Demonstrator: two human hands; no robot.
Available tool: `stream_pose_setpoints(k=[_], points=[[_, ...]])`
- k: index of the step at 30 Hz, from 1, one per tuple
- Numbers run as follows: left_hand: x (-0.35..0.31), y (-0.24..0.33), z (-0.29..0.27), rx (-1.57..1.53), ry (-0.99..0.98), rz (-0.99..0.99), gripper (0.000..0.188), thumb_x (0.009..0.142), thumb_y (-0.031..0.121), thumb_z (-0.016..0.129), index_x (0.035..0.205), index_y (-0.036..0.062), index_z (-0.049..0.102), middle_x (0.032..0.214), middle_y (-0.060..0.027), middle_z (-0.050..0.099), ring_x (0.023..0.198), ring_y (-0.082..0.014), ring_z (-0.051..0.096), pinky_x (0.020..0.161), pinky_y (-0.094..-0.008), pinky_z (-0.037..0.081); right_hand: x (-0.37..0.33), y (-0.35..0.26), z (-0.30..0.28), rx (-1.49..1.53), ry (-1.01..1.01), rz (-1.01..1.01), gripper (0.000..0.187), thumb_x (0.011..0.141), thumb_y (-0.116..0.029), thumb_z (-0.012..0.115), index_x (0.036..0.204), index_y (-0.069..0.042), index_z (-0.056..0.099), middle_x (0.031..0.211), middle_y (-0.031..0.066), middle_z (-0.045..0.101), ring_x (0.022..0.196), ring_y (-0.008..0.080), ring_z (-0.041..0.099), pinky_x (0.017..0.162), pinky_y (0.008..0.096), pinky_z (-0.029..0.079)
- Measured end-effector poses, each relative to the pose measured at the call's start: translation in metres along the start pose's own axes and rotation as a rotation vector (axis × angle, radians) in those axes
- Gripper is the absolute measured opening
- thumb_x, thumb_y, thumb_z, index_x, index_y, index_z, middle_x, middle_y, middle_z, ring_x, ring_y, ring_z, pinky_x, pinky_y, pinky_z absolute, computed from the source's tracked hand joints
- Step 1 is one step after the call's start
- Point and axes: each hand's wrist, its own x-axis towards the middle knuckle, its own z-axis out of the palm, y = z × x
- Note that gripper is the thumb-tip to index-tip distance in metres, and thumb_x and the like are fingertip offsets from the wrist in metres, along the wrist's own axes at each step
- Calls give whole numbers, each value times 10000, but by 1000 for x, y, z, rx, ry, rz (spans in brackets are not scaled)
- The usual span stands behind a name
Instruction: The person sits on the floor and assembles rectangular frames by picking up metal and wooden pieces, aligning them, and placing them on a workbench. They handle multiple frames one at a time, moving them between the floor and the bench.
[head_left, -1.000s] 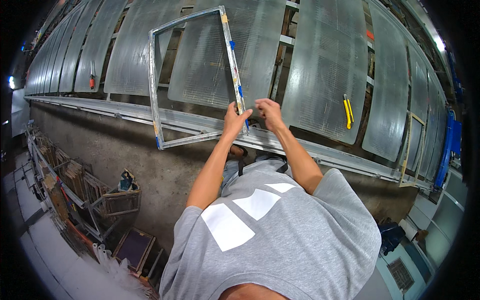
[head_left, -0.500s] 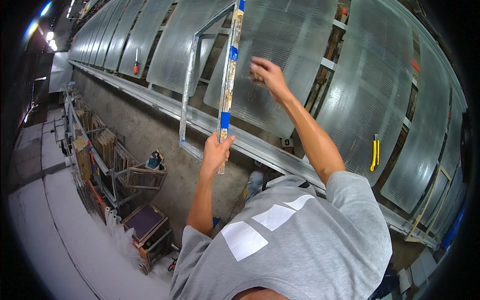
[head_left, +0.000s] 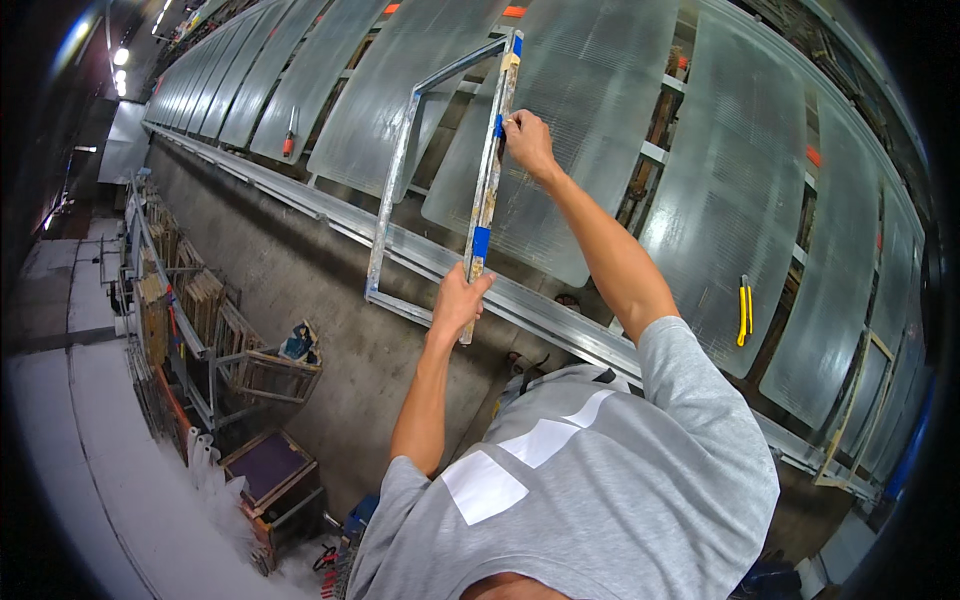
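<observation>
A rectangular metal frame [head_left: 385, 215] stands tilted in front of me, its edge stained and crusted with brownish residue. My left hand [head_left: 460, 300] is closed around the frame's near lower corner. Blue tape patches [head_left: 481, 242] sit along the edge facing me, one just above the left hand and another at the far top end. My right hand [head_left: 530, 142] is closed in a pinch at the middle blue patch, fingertips against the frame's edge. Whatever lies between those fingertips is too small to make out.
Translucent ribbed panels [head_left: 720, 200] lie in a row on a long metal rack [head_left: 540, 330]. A yellow utility knife [head_left: 744, 312] and a red-handled tool [head_left: 289, 138] rest on panels. To the left, wooden frames [head_left: 205, 285] lean on a metal stand beside a white surface [head_left: 85, 470].
My right hand has come in from the right and now meets the frame's edge at the middle blue patch. The left hand keeps its hold, and the frame has shifted slightly right in view.
</observation>
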Motion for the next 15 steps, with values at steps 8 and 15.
stream_pose_setpoints(k=[8,15], points=[[13,-17,4,312,160,299,377,791,278,716,863,-55,553,724,-217,620,726,-310,625,666,-429,478,-199,-111,-78,227,-1063,-835,139,801,-87,598,919,-14,607,882,126,595,831,293,592,766,393,484],[-92,-24,-77,-25,46,155,200,856,127,679,789,40,512,574,-22,518,403,-62,447,363,-265,347,-196,-89,-137,860,-512,114,134,837,2,618,904,-67,525,862,70,622,735,156,629,627,286,529]])
